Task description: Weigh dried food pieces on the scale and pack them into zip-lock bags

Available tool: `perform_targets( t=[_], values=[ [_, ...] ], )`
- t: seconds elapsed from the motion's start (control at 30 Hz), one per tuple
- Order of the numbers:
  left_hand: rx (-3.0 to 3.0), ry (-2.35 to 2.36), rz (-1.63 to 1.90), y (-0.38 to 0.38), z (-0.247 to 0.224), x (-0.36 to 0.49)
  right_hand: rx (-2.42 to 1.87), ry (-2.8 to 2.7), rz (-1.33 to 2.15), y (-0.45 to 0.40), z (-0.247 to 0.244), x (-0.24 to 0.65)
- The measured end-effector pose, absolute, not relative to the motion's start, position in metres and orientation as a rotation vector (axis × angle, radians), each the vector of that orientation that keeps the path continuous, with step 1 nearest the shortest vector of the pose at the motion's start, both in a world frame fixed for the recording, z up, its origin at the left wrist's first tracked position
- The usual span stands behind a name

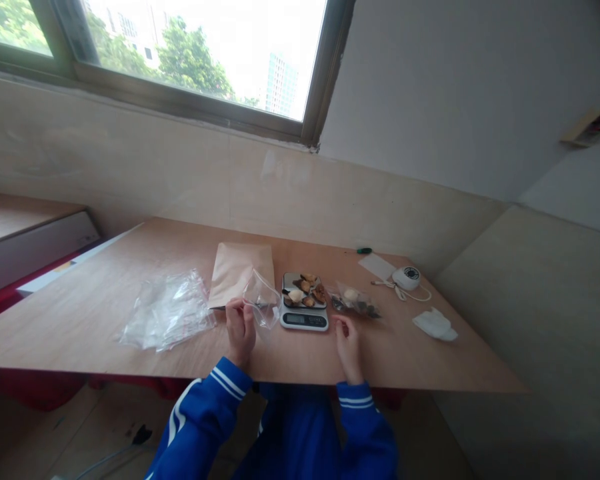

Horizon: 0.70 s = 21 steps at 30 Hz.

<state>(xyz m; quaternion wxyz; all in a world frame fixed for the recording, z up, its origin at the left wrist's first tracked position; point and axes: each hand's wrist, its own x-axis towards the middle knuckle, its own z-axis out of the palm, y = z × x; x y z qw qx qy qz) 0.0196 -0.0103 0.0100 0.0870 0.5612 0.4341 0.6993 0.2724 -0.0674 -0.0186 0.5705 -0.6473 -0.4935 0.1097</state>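
My left hand (241, 330) pinches the edge of a clear zip bag (264, 301), which hangs with its mouth spread, just left of the scale. The digital kitchen scale (304, 320) carries several dark dried mushroom pieces (307, 285) and a pale round piece (295, 296) on its metal plate. Right of the scale, my right hand (347, 337) is closed near the tabletop, fingertips together; whatever they hold, if anything, cannot be made out. Just beyond it lies a filled clear bag (355, 301) with dark and pale pieces inside.
A brown paper pouch (230, 270) lies behind my left hand, and a pile of clear plastic bags (167, 310) sits further left. On the right are a white round device (406, 278) with a cable, a crumpled white tissue (435, 325), a white card (377, 267) and a green object (365, 251).
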Motion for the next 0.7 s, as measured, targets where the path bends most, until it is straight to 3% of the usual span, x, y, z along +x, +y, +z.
perform_targets(
  t=[0.33, 0.7],
  values=[
    [1.625, 1.273, 2.044, -0.011, 0.010, 0.020, -1.529, -1.227, 0.222, -0.069, -0.016, 0.271],
    [1.644, 1.265, 2.024, -0.011, 0.008, 0.020, -1.588, -1.570, -0.084, -0.077, 0.005, 0.241]
  ],
)
